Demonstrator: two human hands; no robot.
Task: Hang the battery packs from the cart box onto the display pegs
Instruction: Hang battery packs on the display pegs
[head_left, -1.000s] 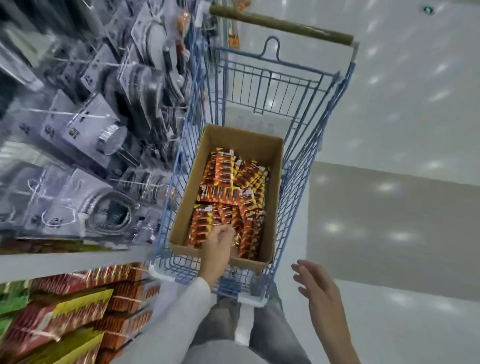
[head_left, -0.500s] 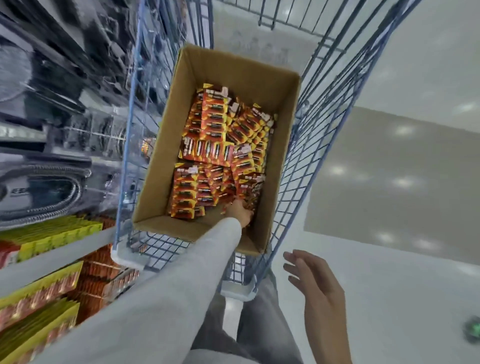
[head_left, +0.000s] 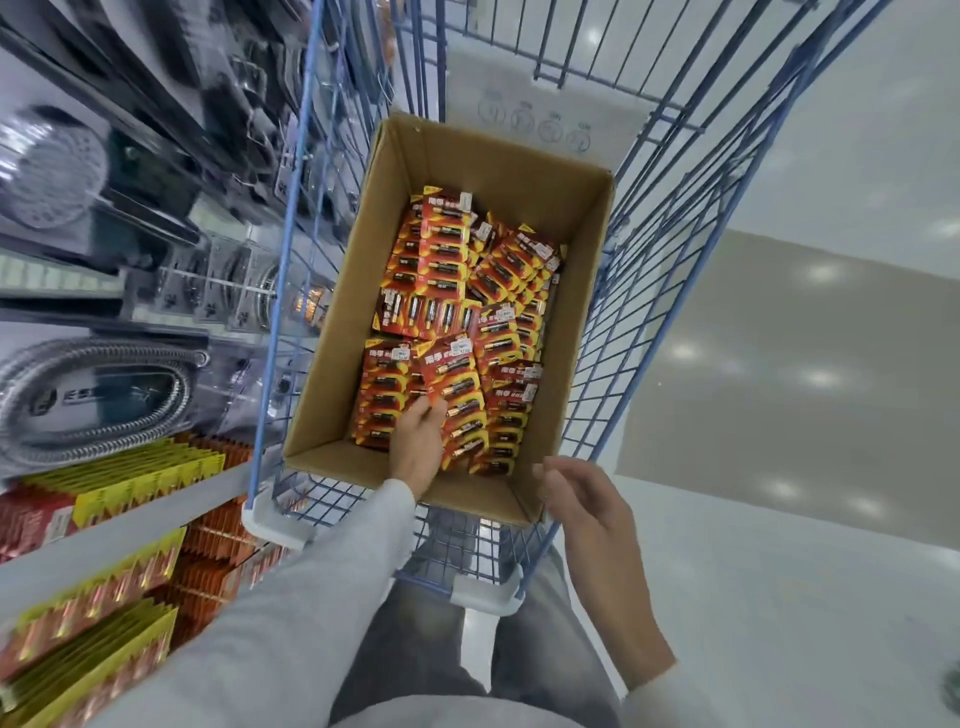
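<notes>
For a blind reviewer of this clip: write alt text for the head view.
A person's left hand pinches a red-and-yellow battery pack in a cardboard box full of such packs, inside a blue wire cart. The right hand hovers open by the box's near corner; stocked shelves stand to the left.

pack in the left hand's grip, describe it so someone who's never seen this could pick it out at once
Find the blue wire cart and the cardboard box inside it, full of red-and-orange packs. At the box's near end, the left hand pinches the pack by its lower edge. Unlike the straight rows beside it, it sits skewed on top of them.
</notes>
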